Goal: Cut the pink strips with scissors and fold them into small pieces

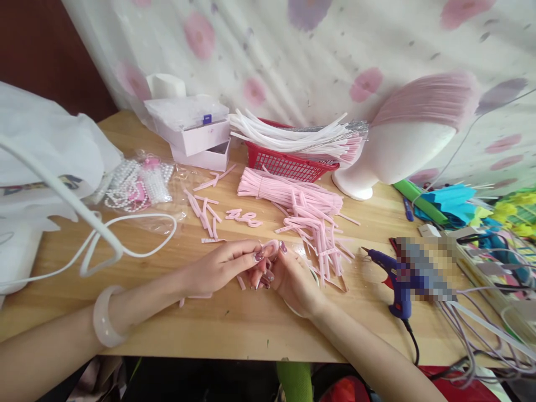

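My left hand [218,268] and my right hand [293,276] meet over the middle of the wooden table [234,329]. Together they pinch a small curled pink foam strip [270,247] between the fingertips. A pale bangle [104,317] sits on my left wrist. Short pink strip pieces [205,215] lie just beyond my left hand. A loose heap of cut pink strips [318,234] lies beyond my right hand, running back to a tied pink bundle [276,190].
A blue glue gun [393,279] rests right of my right hand, its cord hanging over the edge. Behind are a red basket [288,164] of white strips, a white foam head [402,151], a plastic box [192,125], bagged beads [138,184] and a white cable [109,240].
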### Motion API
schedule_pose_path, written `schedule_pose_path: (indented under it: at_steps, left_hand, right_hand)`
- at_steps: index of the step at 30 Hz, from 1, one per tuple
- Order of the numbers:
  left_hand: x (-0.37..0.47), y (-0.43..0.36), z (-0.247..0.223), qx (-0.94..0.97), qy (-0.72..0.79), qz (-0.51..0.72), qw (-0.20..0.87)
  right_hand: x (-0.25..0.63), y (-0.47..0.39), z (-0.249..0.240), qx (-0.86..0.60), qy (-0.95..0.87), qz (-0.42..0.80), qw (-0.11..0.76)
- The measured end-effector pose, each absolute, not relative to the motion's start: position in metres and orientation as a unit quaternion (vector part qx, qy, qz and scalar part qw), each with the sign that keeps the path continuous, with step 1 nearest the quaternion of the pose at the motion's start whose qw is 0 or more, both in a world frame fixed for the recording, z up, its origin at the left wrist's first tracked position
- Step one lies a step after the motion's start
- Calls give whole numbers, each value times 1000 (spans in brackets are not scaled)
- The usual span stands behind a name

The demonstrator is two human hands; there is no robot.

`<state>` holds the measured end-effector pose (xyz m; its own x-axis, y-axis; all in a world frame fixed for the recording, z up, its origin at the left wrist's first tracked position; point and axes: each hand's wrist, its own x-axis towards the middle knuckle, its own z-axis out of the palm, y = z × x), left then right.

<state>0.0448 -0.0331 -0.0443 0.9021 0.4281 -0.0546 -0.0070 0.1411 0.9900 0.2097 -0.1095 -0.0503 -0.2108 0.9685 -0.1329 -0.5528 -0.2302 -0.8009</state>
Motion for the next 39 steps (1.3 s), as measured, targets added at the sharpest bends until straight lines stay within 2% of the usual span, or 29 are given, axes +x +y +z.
schedule_pose_path:
  at_steps: [6,9,15,21,28,33,36,39]
  left_hand:
    - [44,-33,-49,648,177,146,726]
    - [45,-34,-48,682,150,165,697]
    - [46,-36,-42,758,102,193,615]
    - [44,-34,-44,780,100,198,585]
    - [42,-32,-46,710,144,174,667]
    - [41,-32,-50,695,159,163,682]
    - [39,-33,-48,700,155,174,676]
    - [37,-33,-47,708,160,183,663]
  right_hand:
    - [216,-106,-51,-335,-312,706,540]
    - [217,-107,-51,-341,-275,700,565]
    - [215,-109,-43,-297,-232,743,552]
    - [216,-109,-44,-318,-236,729,558]
    - [222,-109,-46,-429,-380,584,574]
    - [227,-108,-49,-507,-460,448,575]
    - [238,-100,-51,-521,-443,403,608]
    - [244,-97,-50,-523,-464,391,599]
